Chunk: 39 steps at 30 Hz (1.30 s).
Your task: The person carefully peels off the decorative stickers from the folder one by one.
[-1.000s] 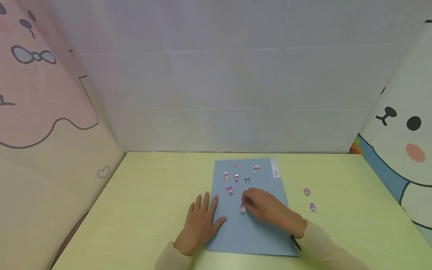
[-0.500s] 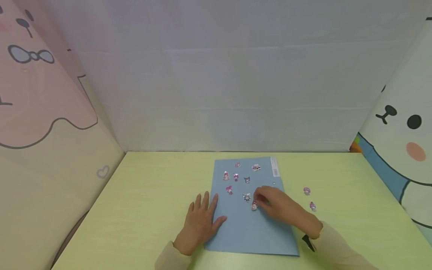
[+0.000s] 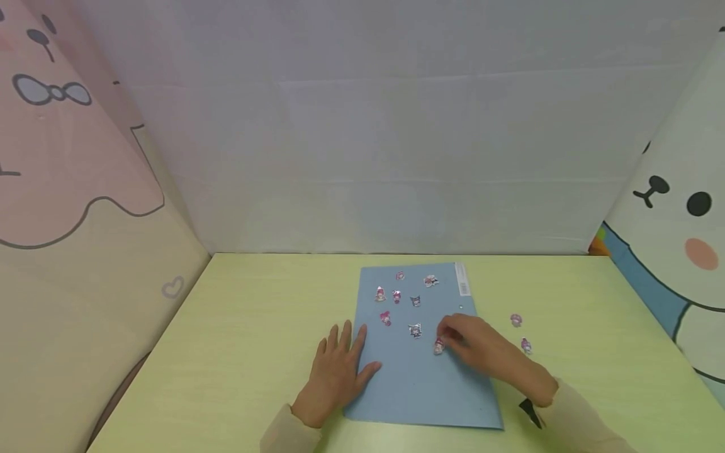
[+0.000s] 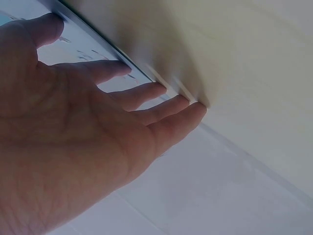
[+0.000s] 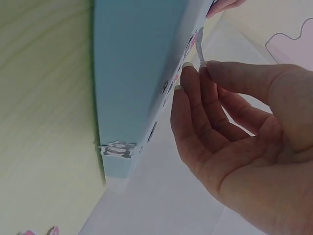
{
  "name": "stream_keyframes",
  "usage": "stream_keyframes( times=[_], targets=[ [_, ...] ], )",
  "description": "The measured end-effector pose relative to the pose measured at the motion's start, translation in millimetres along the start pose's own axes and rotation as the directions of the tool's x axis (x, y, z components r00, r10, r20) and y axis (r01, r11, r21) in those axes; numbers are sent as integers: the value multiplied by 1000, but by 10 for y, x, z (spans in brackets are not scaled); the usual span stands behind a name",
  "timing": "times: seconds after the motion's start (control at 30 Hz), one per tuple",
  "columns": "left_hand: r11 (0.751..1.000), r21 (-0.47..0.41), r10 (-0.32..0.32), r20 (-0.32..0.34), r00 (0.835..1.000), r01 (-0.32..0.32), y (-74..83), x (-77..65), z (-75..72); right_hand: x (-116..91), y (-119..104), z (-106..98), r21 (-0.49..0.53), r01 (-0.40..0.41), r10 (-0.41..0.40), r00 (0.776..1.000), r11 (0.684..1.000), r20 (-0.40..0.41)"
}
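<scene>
A blue folder (image 3: 421, 393) lies on the yellow table, with several small character stickers on its upper half. My left hand (image 3: 335, 377) rests on the folder's left edge, fingers spread and straight; the left wrist view shows the same hand (image 4: 98, 117) palm-side. Thumb and fingertips of my right hand (image 3: 481, 352) pinch a small pink-and-white sticker (image 3: 438, 346) over the folder's right half. From the right wrist, that sticker (image 5: 199, 46) appears edge-on between the fingertips. A silvery sticker (image 3: 415, 330) is on the folder, left of the right hand.
Two loose stickers, one pink (image 3: 516, 320) and one purple (image 3: 526, 345), lie on the table (image 3: 572, 377) right of the folder. A white barcode label (image 3: 462, 280) marks the folder's top right corner. Behind the table hangs a pale curtain (image 3: 385, 138).
My right hand has moved right across the folder, still pinching the sticker. The silvery sticker it covered earlier is now visible. My left hand has stayed in place.
</scene>
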<state>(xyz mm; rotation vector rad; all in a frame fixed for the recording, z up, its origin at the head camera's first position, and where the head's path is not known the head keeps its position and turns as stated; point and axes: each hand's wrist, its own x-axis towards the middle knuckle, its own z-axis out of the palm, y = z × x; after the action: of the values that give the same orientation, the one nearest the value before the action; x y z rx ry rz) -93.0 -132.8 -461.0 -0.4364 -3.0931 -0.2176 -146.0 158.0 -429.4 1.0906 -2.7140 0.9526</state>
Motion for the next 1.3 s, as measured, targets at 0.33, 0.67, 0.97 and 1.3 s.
stream_keyframes(
  times=[0.33,0.67,0.97,1.3],
  targets=[
    [1000,-3,5,-17,1000,-5,-5,3,16,-126,103,-71,39,-13,14,1000,999,-24],
    [1000,12,15,-41,999,-14,-5,1,14,-234,194,-188,56,-47,49,998,997,-34],
    [999,19,29,-73,997,-28,-51,8,126,-343,331,-247,13,62,-59,988,998,-141],
    [999,31,29,-61,998,-27,-21,3,60,-392,403,-361,12,-51,52,992,999,-117]
  ],
)
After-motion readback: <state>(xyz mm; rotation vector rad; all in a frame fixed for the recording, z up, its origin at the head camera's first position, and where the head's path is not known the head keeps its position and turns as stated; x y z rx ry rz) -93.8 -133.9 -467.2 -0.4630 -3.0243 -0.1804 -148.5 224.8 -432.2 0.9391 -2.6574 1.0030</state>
